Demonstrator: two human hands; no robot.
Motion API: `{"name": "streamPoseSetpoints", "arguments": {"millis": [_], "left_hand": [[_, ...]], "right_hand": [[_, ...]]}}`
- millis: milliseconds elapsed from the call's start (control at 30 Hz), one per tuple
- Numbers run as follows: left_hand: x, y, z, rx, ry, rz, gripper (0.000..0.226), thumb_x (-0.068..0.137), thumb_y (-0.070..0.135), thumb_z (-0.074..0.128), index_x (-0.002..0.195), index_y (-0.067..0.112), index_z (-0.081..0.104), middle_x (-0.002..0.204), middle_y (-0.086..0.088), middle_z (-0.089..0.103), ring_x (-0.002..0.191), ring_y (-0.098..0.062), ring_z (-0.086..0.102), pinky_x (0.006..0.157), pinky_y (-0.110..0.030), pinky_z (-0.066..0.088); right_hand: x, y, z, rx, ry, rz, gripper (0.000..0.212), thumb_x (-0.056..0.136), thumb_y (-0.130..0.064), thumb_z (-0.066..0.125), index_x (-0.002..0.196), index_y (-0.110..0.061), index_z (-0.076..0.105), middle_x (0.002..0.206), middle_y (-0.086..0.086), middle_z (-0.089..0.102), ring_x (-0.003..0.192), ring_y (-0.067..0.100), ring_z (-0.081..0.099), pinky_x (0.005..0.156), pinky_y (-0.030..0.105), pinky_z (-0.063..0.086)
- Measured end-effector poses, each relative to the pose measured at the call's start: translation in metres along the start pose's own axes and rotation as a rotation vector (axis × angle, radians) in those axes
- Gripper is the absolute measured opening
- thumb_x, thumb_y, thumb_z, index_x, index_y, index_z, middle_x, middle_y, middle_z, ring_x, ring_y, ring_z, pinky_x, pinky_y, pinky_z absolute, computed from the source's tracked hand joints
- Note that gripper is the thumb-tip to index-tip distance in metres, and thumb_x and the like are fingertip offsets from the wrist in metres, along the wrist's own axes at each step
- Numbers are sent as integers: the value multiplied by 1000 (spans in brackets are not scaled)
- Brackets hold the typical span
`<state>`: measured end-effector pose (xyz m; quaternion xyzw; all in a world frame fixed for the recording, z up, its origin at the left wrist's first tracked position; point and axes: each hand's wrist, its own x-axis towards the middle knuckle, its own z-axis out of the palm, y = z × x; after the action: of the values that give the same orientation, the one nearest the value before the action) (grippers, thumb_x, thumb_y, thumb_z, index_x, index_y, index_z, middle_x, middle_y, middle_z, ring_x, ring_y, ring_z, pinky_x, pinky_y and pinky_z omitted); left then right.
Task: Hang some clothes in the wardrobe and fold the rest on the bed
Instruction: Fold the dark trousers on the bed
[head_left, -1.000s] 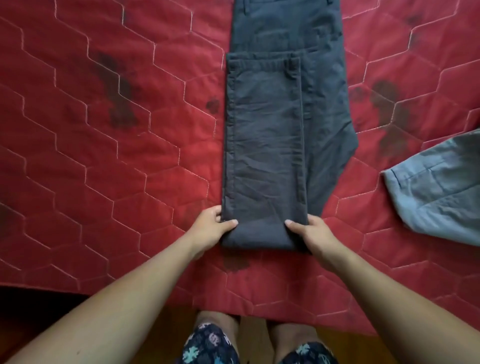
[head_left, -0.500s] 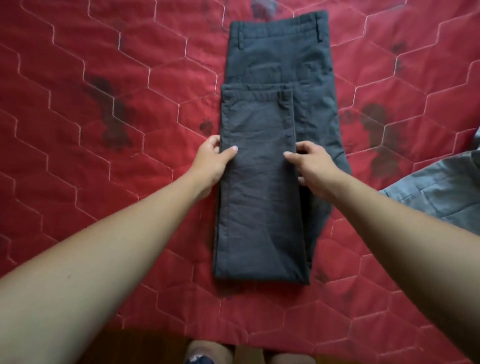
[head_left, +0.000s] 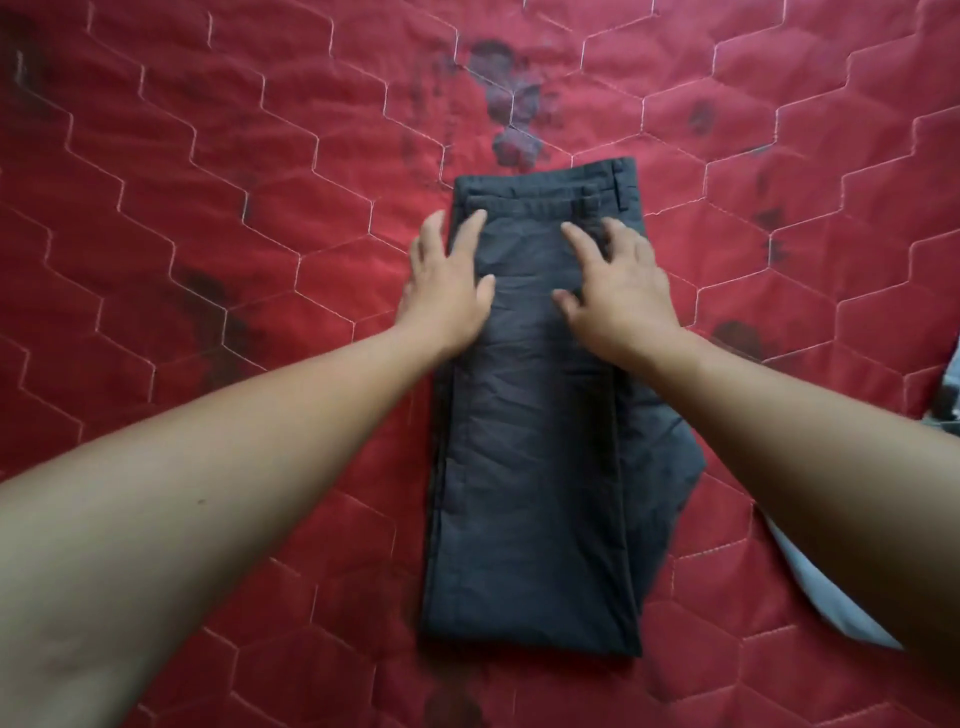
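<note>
Dark grey trousers, folded lengthwise, being pressed flat on the red quilted bedspread.

The trousers (head_left: 530, 493) lie near the middle of the bedspread (head_left: 208, 208), their waistband (head_left: 545, 183) towards its far side. The left hand (head_left: 447, 291) rests on their left edge and the right hand (head_left: 623, 291) on the cloth beside it, both just below the waistband, fingers spread wide and flat, gripping nothing. A pale grey garment (head_left: 826, 603) shows near the bedspread's right edge, partly hidden by the right arm.

Head view looks down (closely) over bed (head_left: 156, 208).
</note>
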<state>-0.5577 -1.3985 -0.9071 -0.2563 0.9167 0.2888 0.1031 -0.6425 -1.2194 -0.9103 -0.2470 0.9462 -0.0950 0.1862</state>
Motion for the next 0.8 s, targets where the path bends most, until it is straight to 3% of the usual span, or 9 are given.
{"name": "streamPoseSetpoints", "arguments": {"millis": [100, 233, 300, 400, 467, 567, 700, 800], "left_hand": [[18, -2, 23, 237, 43, 166, 69, 101, 44, 48, 160, 34, 13, 167, -11, -14, 155, -30, -10, 123, -49, 12], [38, -21, 54, 381, 64, 200, 72, 100, 57, 30, 161, 31, 3, 168, -10, -14, 155, -28, -12, 125, -51, 1], [41, -29, 63, 414, 127, 208, 73, 97, 59, 26, 161, 31, 6, 168, -12, -9, 155, -29, -7, 125, -51, 1], [39, -21, 51, 417, 70, 208, 73, 98, 58, 26, 161, 30, 4, 168, -13, -11, 155, -30, -9, 124, -52, 0], [31, -11, 39, 407, 15, 166, 72, 101, 55, 29, 161, 27, 1, 167, -15, -16, 154, -31, -14, 124, -55, -1], [-21, -7, 38, 375, 67, 171, 73, 100, 46, 38, 161, 24, 4, 167, -16, -12, 155, -32, -10, 122, -60, 6], [-124, -38, 76, 483, -11, 339, 72, 99, 53, 39, 161, 31, 11, 168, -16, -8, 155, -29, -8, 122, -60, 8], [-133, -67, 100, 563, -13, 382, 72, 96, 58, 39, 160, 37, 15, 168, -15, -3, 156, -30, -4, 121, -61, 7]], "right_hand": [[23, 3, 22, -190, -14, -53, 77, 95, -70, 36, 159, -38, 9, 169, 11, -9, 153, 40, -12, 118, 69, 3], [35, 14, 54, -291, 98, -100, 79, 93, -79, 15, 160, -38, 7, 169, 13, -7, 153, 44, -10, 115, 73, 0], [37, 17, 65, -305, 159, -98, 79, 93, -80, 13, 159, -38, 11, 169, 14, 0, 153, 44, -4, 116, 72, 2], [37, 15, 52, -287, 91, -112, 81, 92, -81, 14, 160, -37, 8, 169, 15, -4, 153, 44, -7, 116, 72, 1], [27, 14, 40, -263, 47, -109, 84, 92, -77, 21, 161, -32, 8, 168, 18, -7, 153, 42, -9, 116, 73, 0], [-34, 16, 42, -266, 128, -108, 79, 96, -66, 33, 160, -20, 22, 168, 21, 0, 154, 42, -2, 116, 73, 5], [-129, 32, 82, -323, 91, -244, 77, 96, -72, 30, 160, -30, 21, 169, 14, -1, 154, 41, -3, 114, 75, 5], [-134, 42, 107, -329, 105, -238, 78, 94, -76, 26, 161, -36, 15, 170, 11, -1, 154, 43, -3, 113, 76, 4]]}}
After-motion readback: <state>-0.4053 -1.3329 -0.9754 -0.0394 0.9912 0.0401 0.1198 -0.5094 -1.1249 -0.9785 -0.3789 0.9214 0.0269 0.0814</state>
